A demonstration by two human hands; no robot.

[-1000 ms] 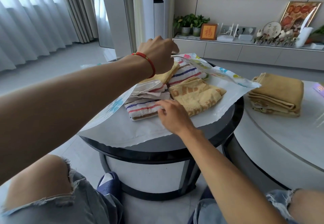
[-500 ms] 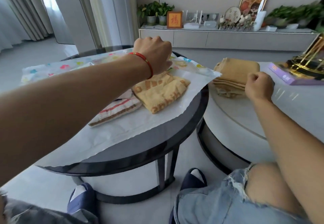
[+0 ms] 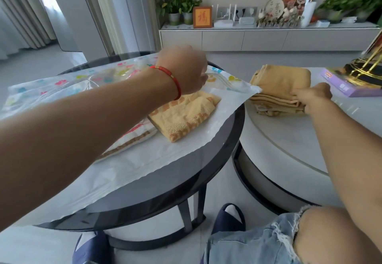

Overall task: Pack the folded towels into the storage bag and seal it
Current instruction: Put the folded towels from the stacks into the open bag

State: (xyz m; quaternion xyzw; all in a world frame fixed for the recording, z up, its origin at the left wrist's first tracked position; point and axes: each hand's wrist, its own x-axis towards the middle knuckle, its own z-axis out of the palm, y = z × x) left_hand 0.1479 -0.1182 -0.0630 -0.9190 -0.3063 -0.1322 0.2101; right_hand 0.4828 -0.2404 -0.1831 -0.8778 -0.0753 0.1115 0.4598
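Note:
A white storage bag [image 3: 182,154] with a colourful printed top sheet lies open on the dark round table [image 3: 223,154]. My left hand [image 3: 186,71] pinches the bag's upper flap and holds it lifted. Under the flap lie a yellow-orange folded towel [image 3: 186,116] and a striped towel [image 3: 132,139], half hidden by my left forearm. On the white table [image 3: 289,139] to the right sits a stack of folded tan towels [image 3: 283,81]. My right hand [image 3: 314,98] grips the front edge of that stack.
A purple box [image 3: 347,85] and a gold wire stand [image 3: 365,65] sit behind the stack on the white table. A low cabinet [image 3: 268,38] with plants and frames runs along the far wall. My knees and blue slippers [image 3: 229,218] are below the tables.
My right hand left the towels in the bag, swung right to the white table and now grips the tan stack. The view turned right. My left hand kept holding the flap up.

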